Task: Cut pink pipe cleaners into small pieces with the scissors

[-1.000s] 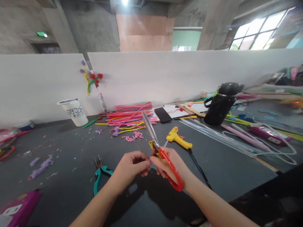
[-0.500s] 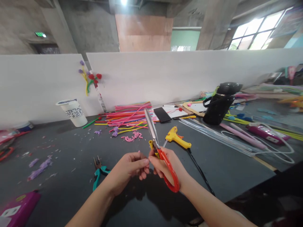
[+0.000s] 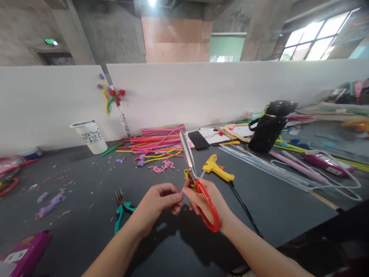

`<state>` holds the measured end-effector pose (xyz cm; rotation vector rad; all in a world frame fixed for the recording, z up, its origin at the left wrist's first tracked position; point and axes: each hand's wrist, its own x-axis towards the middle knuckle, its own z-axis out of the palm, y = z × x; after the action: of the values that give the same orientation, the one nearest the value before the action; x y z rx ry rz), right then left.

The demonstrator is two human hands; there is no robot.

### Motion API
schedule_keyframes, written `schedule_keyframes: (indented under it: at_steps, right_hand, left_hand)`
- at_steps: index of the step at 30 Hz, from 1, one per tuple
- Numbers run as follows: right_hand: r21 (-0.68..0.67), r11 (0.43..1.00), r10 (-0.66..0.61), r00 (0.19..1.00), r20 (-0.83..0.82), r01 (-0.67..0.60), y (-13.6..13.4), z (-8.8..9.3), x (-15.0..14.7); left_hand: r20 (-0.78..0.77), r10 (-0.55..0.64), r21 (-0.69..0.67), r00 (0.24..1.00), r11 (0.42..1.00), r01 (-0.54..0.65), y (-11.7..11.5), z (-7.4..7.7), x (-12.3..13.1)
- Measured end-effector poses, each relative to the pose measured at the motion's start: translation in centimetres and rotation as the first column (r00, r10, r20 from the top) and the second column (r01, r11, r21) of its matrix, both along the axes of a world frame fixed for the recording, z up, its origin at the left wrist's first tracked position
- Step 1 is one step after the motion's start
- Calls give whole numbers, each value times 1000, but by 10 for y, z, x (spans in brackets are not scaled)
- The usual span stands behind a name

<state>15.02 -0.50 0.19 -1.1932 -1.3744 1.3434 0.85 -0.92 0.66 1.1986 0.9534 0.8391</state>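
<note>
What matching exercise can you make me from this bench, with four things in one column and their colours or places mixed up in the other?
Column one:
1. Scissors
2. Pliers
3. Phone
4. Glue gun

Column two:
A. Black, lying flat
B. Yellow
C. In the right hand
D. Teal-handled

Right pairs: 1-C, 2-D, 3-A, 4-B.

Looks from head height, forward and down over a dark table [image 3: 276, 207]. Sits close behind left hand [image 3: 160, 202] and right hand [image 3: 200, 200]; takes in a white board [image 3: 184, 96] beyond.
</note>
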Motion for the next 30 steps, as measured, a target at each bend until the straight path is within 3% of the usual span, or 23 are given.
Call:
schedule_keyframes:
  at_steps: [2, 4, 7, 9, 12, 15, 18, 22, 25, 30]
  right_hand:
    - [39, 999, -9, 999, -46, 11, 1, 1, 3]
    - [66, 997, -43, 997, -62, 47, 4, 1, 7]
    - [61, 992, -107, 994, -3, 107, 7, 1, 13]
    - [49, 991, -122, 992, 29, 121, 9, 0, 15]
    - [37, 993, -117, 992, 48, 115, 12, -5, 15]
    - [26, 995, -102, 991, 87, 100, 15, -12, 14]
    - [24, 996, -88, 990, 111, 85, 18, -17, 15]
    - [50, 994, -100, 983, 156, 93, 20, -20, 17]
    - [93, 990, -119, 971, 208, 101, 22, -23, 18]
    - [150, 984, -139, 954, 267, 101, 26, -26, 18]
  left_hand:
    - [-92, 31, 64, 995, 998, -26, 3, 1, -4]
    - [-286, 130, 230, 949, 971, -64, 8, 1, -11]
    - [-570, 434, 595, 697, 804, -14, 17, -1, -25]
    - [-677, 483, 635, 555, 765, 109, 21, -5, -32]
    - [-796, 412, 557, 445, 785, 270, 23, -13, -35]
    - [-831, 367, 514, 419, 794, 324, 23, -16, -34]
    - [-803, 413, 553, 429, 785, 280, 23, -13, -35]
    - [-759, 491, 575, 427, 814, 87, 29, -9, -41]
    - [-722, 504, 547, 475, 836, -55, 35, -9, -49]
    - [-817, 458, 534, 351, 830, 159, 46, -1, -54]
